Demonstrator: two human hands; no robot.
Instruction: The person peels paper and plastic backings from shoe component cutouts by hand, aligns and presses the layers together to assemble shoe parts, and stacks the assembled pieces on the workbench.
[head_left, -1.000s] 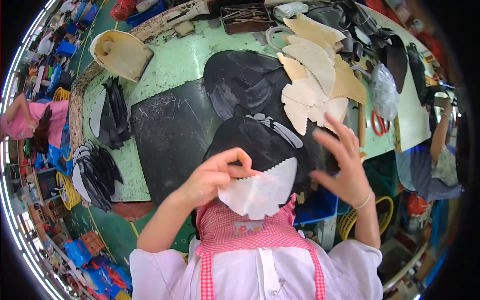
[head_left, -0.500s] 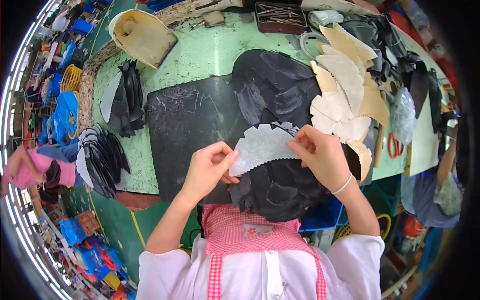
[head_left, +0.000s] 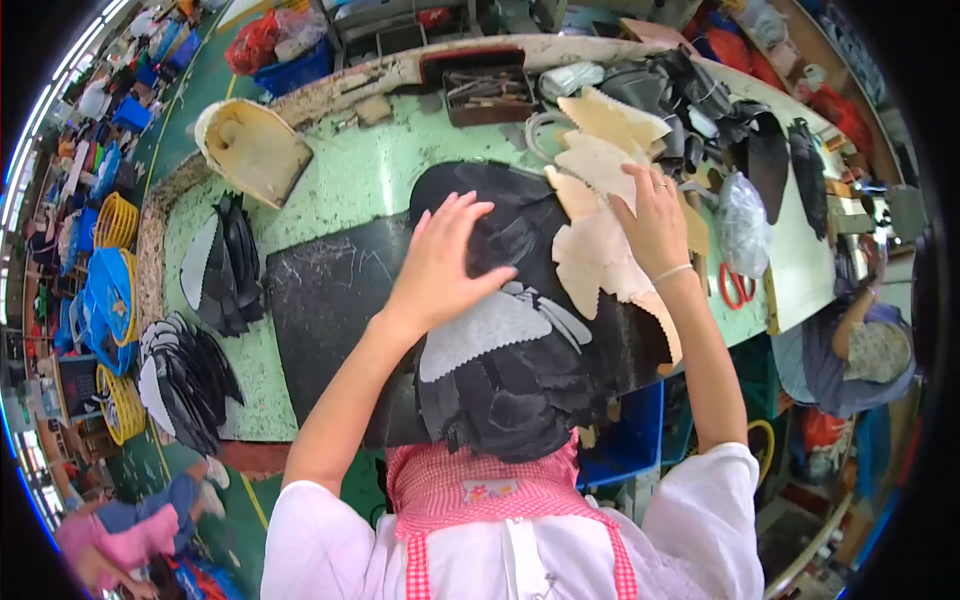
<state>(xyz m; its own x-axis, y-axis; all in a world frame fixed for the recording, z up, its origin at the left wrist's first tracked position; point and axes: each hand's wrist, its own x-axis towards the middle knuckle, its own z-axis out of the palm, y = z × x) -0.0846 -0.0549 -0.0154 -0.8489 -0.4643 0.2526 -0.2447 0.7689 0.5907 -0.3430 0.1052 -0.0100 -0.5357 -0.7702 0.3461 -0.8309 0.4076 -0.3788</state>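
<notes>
My left hand [head_left: 440, 262] is open, its fingers spread above a pile of black leather-like pieces [head_left: 520, 200]. Over a heap of cream zigzag-edged pieces [head_left: 592, 250] reaches my right hand [head_left: 655, 222], fingers extended; whether they touch the top piece I cannot make out. Below my left hand, a grey curved piece [head_left: 475, 340] with a zigzag edge lies on a nearer black pile [head_left: 500, 405] at the bench's front edge. A dark board [head_left: 335, 310] lies under the piles.
Two fanned stacks of black pieces [head_left: 235, 270] [head_left: 190, 380] lie at the left. Behind them sits a cream scoop-shaped container [head_left: 255, 150]. A tool box [head_left: 488, 95] stands at the back. Red-handled scissors [head_left: 737, 287] and a clear plastic bag [head_left: 743, 225] lie right. Other people are on both sides.
The grey piece has left my hands and now lies on the near black pile. Both hands have moved away from me, the right to the cream pieces, and the view has shifted.
</notes>
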